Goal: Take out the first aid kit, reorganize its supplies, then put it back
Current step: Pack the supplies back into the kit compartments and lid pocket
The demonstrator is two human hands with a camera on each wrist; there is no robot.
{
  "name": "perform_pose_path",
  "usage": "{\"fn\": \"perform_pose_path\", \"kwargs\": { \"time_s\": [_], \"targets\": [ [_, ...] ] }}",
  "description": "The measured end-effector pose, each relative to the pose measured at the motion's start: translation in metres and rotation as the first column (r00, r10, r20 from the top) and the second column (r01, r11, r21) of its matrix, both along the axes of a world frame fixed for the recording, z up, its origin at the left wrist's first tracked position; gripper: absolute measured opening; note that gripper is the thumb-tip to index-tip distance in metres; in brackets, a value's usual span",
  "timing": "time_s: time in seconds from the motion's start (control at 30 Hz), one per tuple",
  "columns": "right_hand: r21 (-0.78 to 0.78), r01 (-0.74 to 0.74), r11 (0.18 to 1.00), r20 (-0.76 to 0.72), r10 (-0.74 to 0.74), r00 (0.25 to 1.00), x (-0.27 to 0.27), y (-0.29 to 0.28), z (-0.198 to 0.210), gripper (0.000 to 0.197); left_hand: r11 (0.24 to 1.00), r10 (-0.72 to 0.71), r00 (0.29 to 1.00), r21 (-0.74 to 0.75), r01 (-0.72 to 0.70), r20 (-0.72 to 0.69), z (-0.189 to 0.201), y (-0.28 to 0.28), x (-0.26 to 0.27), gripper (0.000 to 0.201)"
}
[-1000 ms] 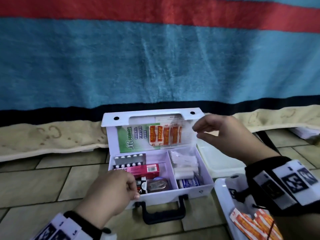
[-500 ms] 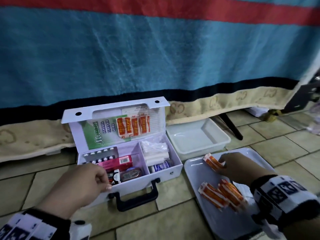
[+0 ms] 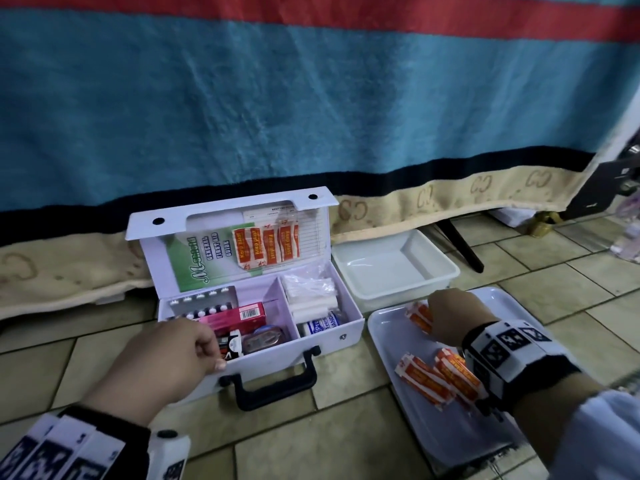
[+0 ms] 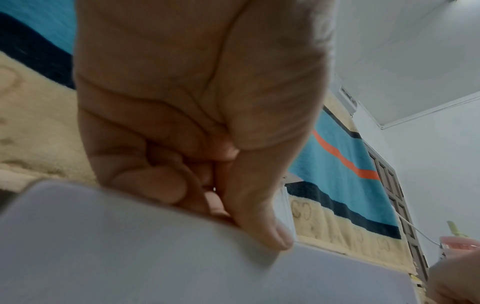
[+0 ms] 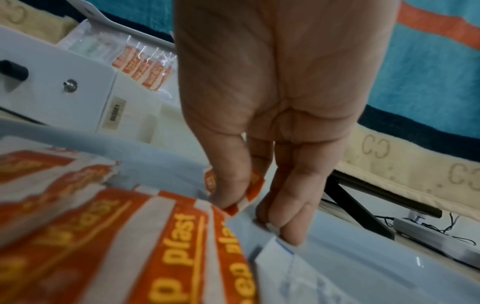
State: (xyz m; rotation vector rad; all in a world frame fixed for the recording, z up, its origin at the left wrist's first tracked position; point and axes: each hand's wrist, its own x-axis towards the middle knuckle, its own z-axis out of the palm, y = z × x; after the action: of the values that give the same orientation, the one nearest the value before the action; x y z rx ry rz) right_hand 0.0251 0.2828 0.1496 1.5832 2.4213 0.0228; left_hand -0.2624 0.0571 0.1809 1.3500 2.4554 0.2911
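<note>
The white first aid kit [image 3: 349, 332] stands open on the tiled floor, its lid upright with orange plaster strips [image 3: 265, 245] tucked inside. My left hand [image 3: 194, 351] grips the kit's front wall [image 4: 130, 246], thumb outside and fingers curled over the rim. On the flat white tray [image 3: 384, 327] to the right, my right hand [image 3: 445, 315] pinches an orange plaster strip [image 5: 255, 185] between thumb and fingers. Several more plaster strips [image 3: 436, 379] lie on the tray by my wrist. Inside the kit sit a pink box [image 3: 239, 318], pill blisters [image 3: 202, 301] and cotton rolls [image 3: 313, 299].
A deeper white tub [image 3: 394, 268] stands behind the tray, against the blue, red and beige blanket [image 3: 311, 98] hanging down to the floor. A black stand leg [image 3: 459, 244] slants down right of the tub. Bare tiles lie in front of the kit.
My right hand left the kit's lid, dropped to the flat tray and took hold of a plaster strip there. The view swung right. My left hand stayed on the kit's front wall.
</note>
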Motion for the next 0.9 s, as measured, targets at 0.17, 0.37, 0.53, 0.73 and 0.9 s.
{"fn": "perform_pose_path", "kwargs": {
  "time_s": [0.17,0.37,0.53,0.73,0.9],
  "targets": [
    [-0.094,0.07,0.993,-0.067,-0.076,0.995,0.001,-0.005,0.015,0.039,1.0,0.016,1.0,-0.002,-0.016,0.001,0.002,-0.001,0.003,0.022],
    [-0.271,-0.135,0.953,-0.546,-0.036,0.837,-0.022,-0.019,0.07,0.022,0.999,0.032,0.999,-0.004,-0.032,0.034,0.001,0.0,0.001,0.023],
    [-0.191,-0.328,0.925,-0.73,0.089,0.677,-0.081,-0.034,0.067,0.019,0.999,0.042,0.998,0.012,-0.043,0.044,0.002,-0.002,0.002,0.021],
    [-0.213,-0.382,0.899,-0.799,0.064,0.597,-0.134,-0.037,0.061,0.029,0.998,0.056,0.998,0.029,-0.057,0.025,-0.001,-0.003,0.002,0.022],
    [-0.236,-0.368,0.899,-0.844,-0.002,0.537,-0.156,-0.018,0.075,0.009,0.995,0.085,0.996,0.055,-0.085,0.004,-0.003,-0.006,0.004,0.021]
  ]
}}
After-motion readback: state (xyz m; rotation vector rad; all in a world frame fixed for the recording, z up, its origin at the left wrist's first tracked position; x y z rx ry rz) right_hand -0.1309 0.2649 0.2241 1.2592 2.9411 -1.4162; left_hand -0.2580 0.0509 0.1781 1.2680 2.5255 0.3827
